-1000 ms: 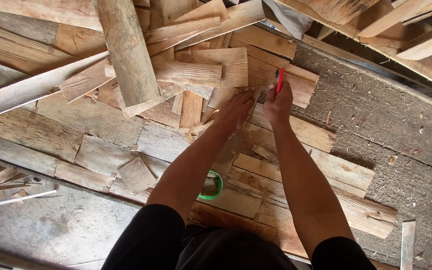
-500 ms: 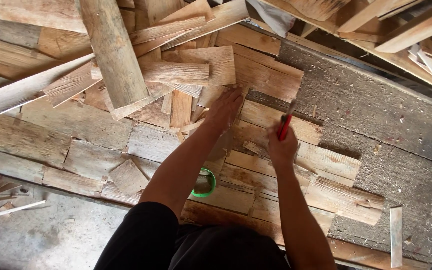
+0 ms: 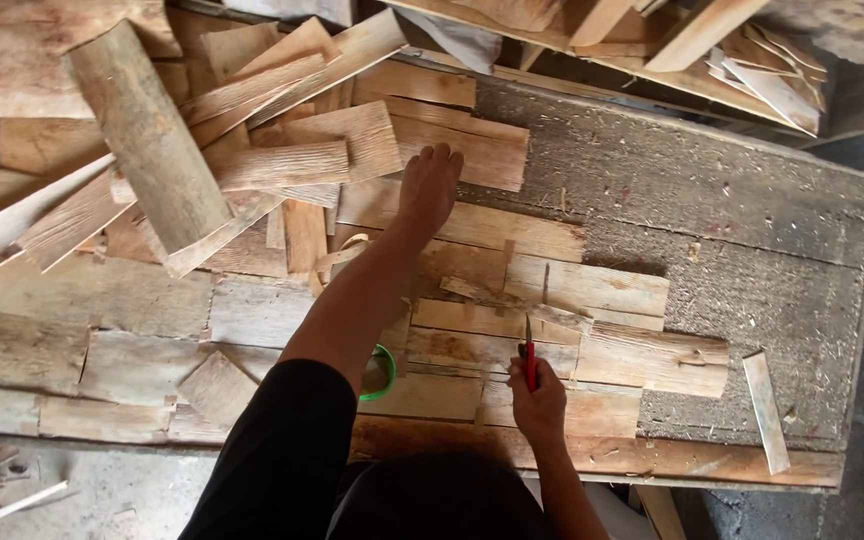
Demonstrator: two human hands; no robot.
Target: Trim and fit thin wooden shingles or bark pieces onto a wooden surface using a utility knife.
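Note:
My left hand (image 3: 428,188) lies flat, fingers together, on thin wooden strips (image 3: 472,228) laid side by side on a grey board (image 3: 712,200). My right hand (image 3: 539,400) is drawn back near my body and grips a red-handled knife (image 3: 529,353), blade pointing away from me over the strips. A green ring-shaped object (image 3: 384,372) peeks out from under my left forearm.
A heap of loose wood offcuts (image 3: 282,150) and a thick rough slab (image 3: 147,140) lie at the left back. A single small strip (image 3: 767,410) rests near the board's right front corner. More planks (image 3: 692,40) are stacked beyond the board.
My right hand has pulled the knife back from the far strips toward my body. My left hand stayed pressed on the strips.

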